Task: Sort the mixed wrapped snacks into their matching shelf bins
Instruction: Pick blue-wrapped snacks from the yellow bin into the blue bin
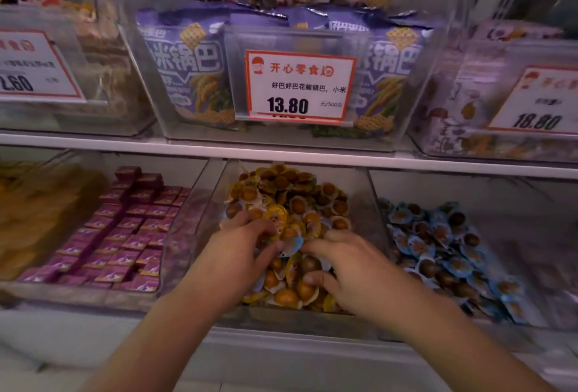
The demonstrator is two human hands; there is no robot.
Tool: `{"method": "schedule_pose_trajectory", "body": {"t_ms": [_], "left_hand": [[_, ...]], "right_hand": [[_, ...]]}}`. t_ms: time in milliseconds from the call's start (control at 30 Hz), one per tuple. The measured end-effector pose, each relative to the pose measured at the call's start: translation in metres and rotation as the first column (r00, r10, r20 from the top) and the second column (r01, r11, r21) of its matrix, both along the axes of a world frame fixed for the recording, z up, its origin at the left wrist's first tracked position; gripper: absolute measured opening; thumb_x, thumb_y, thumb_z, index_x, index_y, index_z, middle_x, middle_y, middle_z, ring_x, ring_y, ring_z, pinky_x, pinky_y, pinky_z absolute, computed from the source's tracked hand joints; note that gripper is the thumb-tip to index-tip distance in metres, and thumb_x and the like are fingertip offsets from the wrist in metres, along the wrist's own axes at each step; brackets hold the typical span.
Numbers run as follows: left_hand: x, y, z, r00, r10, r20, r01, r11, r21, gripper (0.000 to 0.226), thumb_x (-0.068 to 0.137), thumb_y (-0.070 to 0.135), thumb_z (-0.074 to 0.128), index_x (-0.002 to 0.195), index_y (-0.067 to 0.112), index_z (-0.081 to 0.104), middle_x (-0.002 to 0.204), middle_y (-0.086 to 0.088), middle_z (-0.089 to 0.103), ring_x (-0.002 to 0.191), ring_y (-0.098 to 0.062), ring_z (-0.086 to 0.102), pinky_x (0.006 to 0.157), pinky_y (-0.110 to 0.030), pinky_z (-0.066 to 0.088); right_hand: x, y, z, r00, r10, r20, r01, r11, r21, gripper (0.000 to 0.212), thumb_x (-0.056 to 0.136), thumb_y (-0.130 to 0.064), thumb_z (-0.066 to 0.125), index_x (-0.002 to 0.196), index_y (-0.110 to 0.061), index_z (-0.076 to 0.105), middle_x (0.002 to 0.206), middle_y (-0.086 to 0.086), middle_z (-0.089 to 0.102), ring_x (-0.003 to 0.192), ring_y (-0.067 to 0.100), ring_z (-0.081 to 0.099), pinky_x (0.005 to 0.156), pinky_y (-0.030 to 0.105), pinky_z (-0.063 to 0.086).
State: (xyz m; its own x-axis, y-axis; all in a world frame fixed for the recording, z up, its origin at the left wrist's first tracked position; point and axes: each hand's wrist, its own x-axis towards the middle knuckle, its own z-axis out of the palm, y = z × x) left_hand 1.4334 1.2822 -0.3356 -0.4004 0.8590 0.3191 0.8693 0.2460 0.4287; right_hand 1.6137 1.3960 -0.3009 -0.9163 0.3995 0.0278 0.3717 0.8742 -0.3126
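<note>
Both hands are down in the middle clear bin (pixel 212 204) of the lower shelf, which is heaped with yellow-wrapped round snacks (pixel 291 197). A blue-wrapped snack (pixel 292 246) lies among the yellow ones, between my two hands. My left hand (pixel 240 247) curls its fingers over the pile and its thumb touches the blue wrapper. My right hand (pixel 347 263) pinches that same blue wrapper with thumb and forefinger. The bin to the right (pixel 531 266) holds matching blue-wrapped snacks (pixel 438 244).
To the left, a bin holds rows of purple square packets (pixel 125 235), and further left are yellow snacks (pixel 34 213). The upper shelf carries clear bins with purple bags (pixel 187 63) and price tags (pixel 298 86). A white shelf edge (pixel 281 154) divides the two levels.
</note>
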Motion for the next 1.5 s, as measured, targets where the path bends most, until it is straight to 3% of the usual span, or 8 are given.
{"method": "schedule_pose_trajectory", "body": {"t_ms": [233, 500, 667, 767, 867, 1133, 1367, 1500], "left_hand": [[0.004, -0.013, 0.008, 0.991, -0.049, 0.122, 0.052, 0.999, -0.016, 0.044, 0.084, 0.059, 0.065, 0.12, 0.033, 0.065, 0.111, 0.017, 0.049, 0.1, -0.005, 0.056, 0.078, -0.017, 0.04], [0.014, -0.03, 0.017, 0.994, 0.11, -0.016, -0.11, 0.962, -0.248, 0.066, 0.068, 0.077, 0.066, 0.117, 0.034, 0.052, 0.11, 0.012, 0.049, 0.101, -0.016, 0.06, 0.074, -0.029, 0.048], [0.013, -0.034, 0.019, 0.991, 0.055, 0.12, -0.03, 0.978, -0.205, 0.035, 0.078, 0.053, 0.073, 0.102, 0.034, 0.055, 0.087, 0.016, 0.05, 0.083, -0.002, 0.055, 0.061, -0.013, 0.035], [0.014, -0.035, 0.019, 0.967, 0.065, 0.247, -0.058, 0.998, -0.035, 0.014, 0.081, 0.041, 0.069, 0.089, 0.033, 0.06, 0.078, 0.014, 0.058, 0.072, 0.001, 0.057, 0.055, -0.012, 0.038], [0.016, -0.03, 0.018, 0.913, 0.106, 0.394, -0.165, 0.979, 0.12, 0.005, 0.086, 0.044, 0.059, 0.088, 0.039, 0.06, 0.076, 0.019, 0.065, 0.07, 0.005, 0.061, 0.052, -0.01, 0.041], [0.011, 0.003, 0.006, 0.698, 0.072, 0.712, -0.36, 0.895, 0.263, 0.019, 0.096, 0.032, 0.053, 0.085, 0.034, 0.068, 0.05, 0.009, 0.056, 0.043, -0.006, 0.047, 0.04, -0.025, 0.035], [0.028, 0.022, 0.012, 0.555, -0.021, 0.832, -0.436, 0.844, 0.312, 0.021, 0.091, 0.044, 0.056, 0.092, 0.028, 0.07, 0.062, 0.011, 0.062, 0.059, -0.011, 0.056, 0.056, -0.032, 0.041], [0.05, 0.035, 0.017, 0.373, -0.126, 0.919, -0.392, 0.876, 0.279, 0.012, 0.094, 0.036, 0.062, 0.093, 0.032, 0.074, 0.088, 0.001, 0.076, 0.085, -0.015, 0.073, 0.073, -0.033, 0.057]], "right_hand": [[-0.001, 0.003, -0.005, 0.944, -0.234, -0.231, 0.186, 0.959, -0.214, 0.03, 0.089, -0.035, 0.07, 0.116, -0.041, 0.057, 0.113, -0.016, 0.055, 0.107, 0.005, 0.054, 0.087, 0.022, 0.046], [-0.009, 0.003, -0.004, 0.847, -0.34, -0.409, 0.118, 0.87, -0.48, 0.028, 0.089, -0.022, 0.058, 0.109, -0.039, 0.068, 0.053, -0.023, 0.059, 0.039, 0.002, 0.048, 0.039, 0.012, 0.033], [-0.02, 0.004, -0.013, 0.918, -0.287, -0.274, 0.222, 0.944, -0.245, 0.018, 0.092, -0.041, 0.06, 0.105, -0.037, 0.071, 0.093, -0.021, 0.059, 0.088, -0.002, 0.059, 0.072, 0.014, 0.046], [-0.025, 0.0, -0.019, 0.963, -0.23, -0.138, 0.218, 0.971, -0.097, 0.052, 0.083, -0.071, 0.054, 0.125, -0.042, 0.06, 0.107, -0.017, 0.049, 0.103, 0.008, 0.055, 0.08, 0.029, 0.05], [-0.036, -0.005, -0.026, 0.98, -0.192, -0.059, 0.192, 0.981, 0.004, 0.071, 0.075, -0.078, 0.055, 0.137, -0.043, 0.049, 0.121, -0.009, 0.048, 0.112, 0.016, 0.053, 0.083, 0.034, 0.049], [-0.042, -0.003, -0.027, 0.948, -0.192, -0.253, 0.152, 0.974, -0.168, 0.009, 0.088, -0.035, 0.068, 0.089, -0.033, 0.06, 0.099, -0.007, 0.05, 0.093, 0.014, 0.055, 0.075, 0.031, 0.045], [-0.032, -0.003, -0.015, 0.835, -0.355, -0.42, 0.095, 0.845, -0.526, 0.017, 0.094, -0.027, 0.065, 0.077, -0.026, 0.064, 0.062, -0.01, 0.045, 0.06, 0.003, 0.044, 0.057, 0.021, 0.035], [-0.023, -0.014, 0.002, 0.89, -0.241, -0.388, -0.021, 0.827, -0.562, 0.014, 0.094, -0.027, 0.058, 0.084, -0.023, 0.067, 0.072, 0.002, 0.064, 0.066, 0.017, 0.061, 0.063, 0.041, 0.049]]}}
